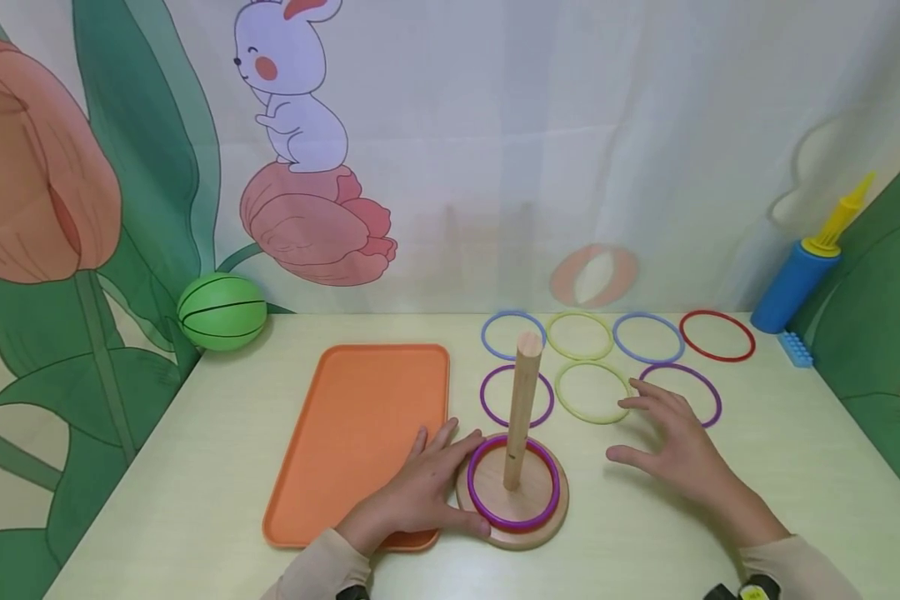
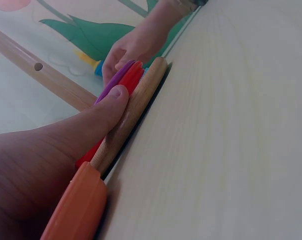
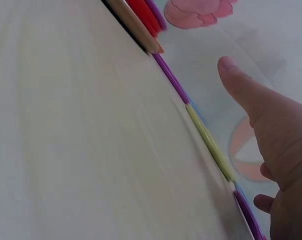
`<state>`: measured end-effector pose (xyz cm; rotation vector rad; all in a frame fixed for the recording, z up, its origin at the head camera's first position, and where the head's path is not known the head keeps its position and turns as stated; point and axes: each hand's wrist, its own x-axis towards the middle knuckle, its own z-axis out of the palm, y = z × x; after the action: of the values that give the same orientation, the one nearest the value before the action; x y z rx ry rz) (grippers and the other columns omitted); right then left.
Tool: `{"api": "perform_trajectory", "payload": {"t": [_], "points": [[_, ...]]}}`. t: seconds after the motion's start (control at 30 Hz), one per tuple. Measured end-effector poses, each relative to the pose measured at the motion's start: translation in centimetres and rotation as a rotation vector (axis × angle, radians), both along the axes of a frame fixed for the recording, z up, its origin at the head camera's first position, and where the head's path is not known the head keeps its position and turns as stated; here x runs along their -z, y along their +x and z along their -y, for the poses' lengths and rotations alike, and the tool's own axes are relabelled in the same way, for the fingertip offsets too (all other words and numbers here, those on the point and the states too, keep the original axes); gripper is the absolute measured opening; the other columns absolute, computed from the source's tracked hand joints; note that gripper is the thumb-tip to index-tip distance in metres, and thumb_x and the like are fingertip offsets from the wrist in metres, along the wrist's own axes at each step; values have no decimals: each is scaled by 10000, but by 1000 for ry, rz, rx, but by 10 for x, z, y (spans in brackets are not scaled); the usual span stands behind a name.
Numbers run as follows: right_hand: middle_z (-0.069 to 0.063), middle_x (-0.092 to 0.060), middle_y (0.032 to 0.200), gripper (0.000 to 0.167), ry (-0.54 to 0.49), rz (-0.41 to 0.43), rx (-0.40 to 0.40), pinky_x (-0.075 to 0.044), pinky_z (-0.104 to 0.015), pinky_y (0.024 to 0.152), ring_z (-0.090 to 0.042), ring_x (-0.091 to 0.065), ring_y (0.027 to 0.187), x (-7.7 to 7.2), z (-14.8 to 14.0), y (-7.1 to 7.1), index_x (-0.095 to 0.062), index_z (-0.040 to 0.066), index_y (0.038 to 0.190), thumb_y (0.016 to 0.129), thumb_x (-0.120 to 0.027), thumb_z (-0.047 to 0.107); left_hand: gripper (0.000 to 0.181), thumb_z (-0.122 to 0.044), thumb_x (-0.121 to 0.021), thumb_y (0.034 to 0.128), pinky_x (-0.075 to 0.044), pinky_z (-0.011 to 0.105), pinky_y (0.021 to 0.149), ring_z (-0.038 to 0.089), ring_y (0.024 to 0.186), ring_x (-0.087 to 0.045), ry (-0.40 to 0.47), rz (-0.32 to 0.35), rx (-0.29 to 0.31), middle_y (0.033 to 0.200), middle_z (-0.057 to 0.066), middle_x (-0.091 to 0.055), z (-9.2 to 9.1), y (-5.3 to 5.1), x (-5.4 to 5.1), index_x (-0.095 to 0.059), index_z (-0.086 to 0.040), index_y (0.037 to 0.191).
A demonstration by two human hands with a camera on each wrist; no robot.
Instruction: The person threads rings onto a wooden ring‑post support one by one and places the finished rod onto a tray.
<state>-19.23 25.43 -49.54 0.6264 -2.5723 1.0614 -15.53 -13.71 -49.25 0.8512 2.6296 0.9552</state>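
Observation:
A wooden ring-toss stand, an upright peg (image 1: 523,408) on a round base (image 1: 521,540), stands at the front middle of the table. Around the peg, a purple ring (image 1: 557,500) lies on top of red rings (image 2: 133,76). My left hand (image 1: 423,492) holds the base by its left side, thumb and forefinger spread along the rim and the other fingers over the tray. To the right, my right hand (image 1: 675,442) hovers with fingers apart and nothing in them, near a yellow-green ring (image 1: 592,420) and a second purple ring (image 1: 718,404), which it partly covers.
An orange tray (image 1: 360,400) lies left of the stand. More rings sit behind it, including a blue ring (image 1: 513,313) and a red ring (image 1: 720,359). A green ball (image 1: 223,312), a blue-yellow pump (image 1: 798,279) and a blue block (image 1: 796,350) stand near the back.

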Motion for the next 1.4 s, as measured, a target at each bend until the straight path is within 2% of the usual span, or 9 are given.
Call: {"api": "perform_trajectory", "payload": {"t": [0.13, 0.27, 0.4, 0.57, 0.77, 1.0, 1.2, 1.4], "points": [[-260, -512, 1528, 676, -8, -19, 33, -341, -677, 1089, -516, -406, 1406, 0, -15, -5, -704, 40, 1259, 682, -1011, 209, 1146, -593, -906, 753, 108, 590, 1268, 340, 1629, -54, -1, 0, 1, 1681, 33, -393, 0, 0, 1, -356, -150, 1654], [-282, -506, 1523, 720, -9, -45, 56, -303, -724, 1132, -542, -395, 1404, -1, -28, -10, -696, 31, 1282, 664, -1018, 213, 1149, -593, -909, 749, 108, 591, 1268, 338, 1629, -52, 1, 3, 0, 1681, 34, -395, 0, 0, 0, -357, -147, 1654], [-295, -466, 1553, 770, -5, -35, 100, -292, -785, 1078, -576, -351, 1409, 1, -43, -16, -670, 33, 1322, 662, -1021, 219, 1149, -591, -909, 750, 111, 588, 1268, 338, 1629, -51, 1, 7, -1, 1683, 35, -390, 0, 0, 0, -356, -146, 1654], [-319, -375, 1611, 832, 20, 31, 187, -259, -841, 1045, -618, -276, 1438, 6, -65, -20, -618, 21, 1398, 698, -1007, 249, 1150, -590, -911, 749, 118, 579, 1269, 335, 1630, -47, 2, 11, -1, 1685, 31, -386, -1, -1, 0, -355, -150, 1655], [-305, -216, 1691, 920, 93, 167, 279, -242, -884, 1020, -605, -143, 1508, 10, -79, -21, -524, 17, 1499, 776, -955, 388, 1159, -600, -909, 745, 110, 584, 1270, 333, 1630, -46, -2, 15, 1, 1687, 26, -381, -2, 0, 1, -355, -144, 1655], [-312, -173, 1699, 884, 103, 195, 289, -305, -879, 983, -603, -127, 1515, 13, -85, -21, -509, 9, 1503, 822, -918, 395, 1155, -597, -912, 743, 98, 598, 1270, 341, 1628, -62, 2, 3, 1, 1681, 30, -392, -2, 0, 1, -365, -137, 1650], [-338, -187, 1684, 853, 118, 202, 275, -317, -870, 997, -612, -148, 1510, 15, -88, -24, -534, -41, 1474, 835, -911, 381, 1158, -611, -905, 744, 102, 597, 1269, 341, 1628, -59, -1, 7, -1, 1684, 29, -386, -1, 0, 3, -363, -139, 1652], [-343, -188, 1681, 827, 136, 218, 281, -322, -867, 998, -607, -143, 1516, 16, -89, -29, -556, -37, 1450, 844, -899, 410, 1155, -617, -900, 748, 102, 598, 1269, 342, 1628, -57, -5, -3, -3, 1684, 27, -386, 0, -1, 2, -362, -140, 1652]]}}
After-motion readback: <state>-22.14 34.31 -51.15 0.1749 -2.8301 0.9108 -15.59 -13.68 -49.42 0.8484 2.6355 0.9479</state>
